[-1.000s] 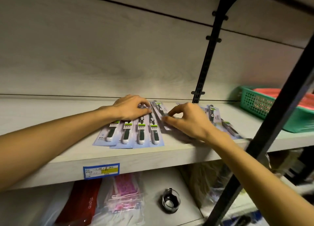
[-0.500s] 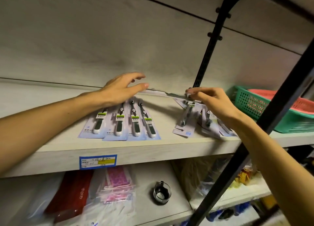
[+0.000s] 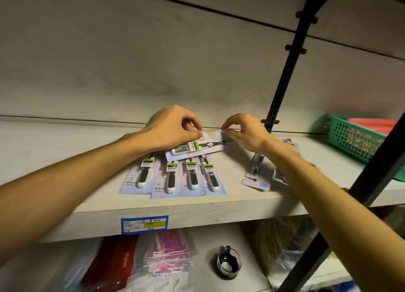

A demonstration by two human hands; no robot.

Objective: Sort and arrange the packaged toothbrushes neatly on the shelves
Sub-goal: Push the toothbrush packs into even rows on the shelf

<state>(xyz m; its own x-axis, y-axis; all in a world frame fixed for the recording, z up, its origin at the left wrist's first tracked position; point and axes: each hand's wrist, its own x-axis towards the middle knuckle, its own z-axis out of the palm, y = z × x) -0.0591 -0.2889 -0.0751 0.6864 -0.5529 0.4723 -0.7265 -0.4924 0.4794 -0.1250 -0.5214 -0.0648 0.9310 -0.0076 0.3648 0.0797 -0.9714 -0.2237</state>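
Both hands pinch 1 toothbrush pack (image 3: pixel 197 147), lying crosswise over far ends of the row of 4 (image 3: pixel 175 177) on the shelf (image 3: pixel 197 210): left hand (image 3: pixel 173 127) near handle end, right hand (image 3: pixel 245 130) at head end. Best turn it parallel, lay at row's right edge.

shop: price-labelled shelf (image 3: pixel 197 212), packaged toothbrushes (image 3: pixel 173 177)

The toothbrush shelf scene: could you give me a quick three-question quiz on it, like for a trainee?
1. True or false: both hands hold the sideways blister-packed toothbrush.
2. How many packs lie in the neat row of green-handled toothbrush packs beneath it?
3. The green plastic mesh basket sits at the shelf's: A) left end B) right end C) middle

Key: 1 true, the left hand and right hand pinch its ends; 2 four; 3 B.
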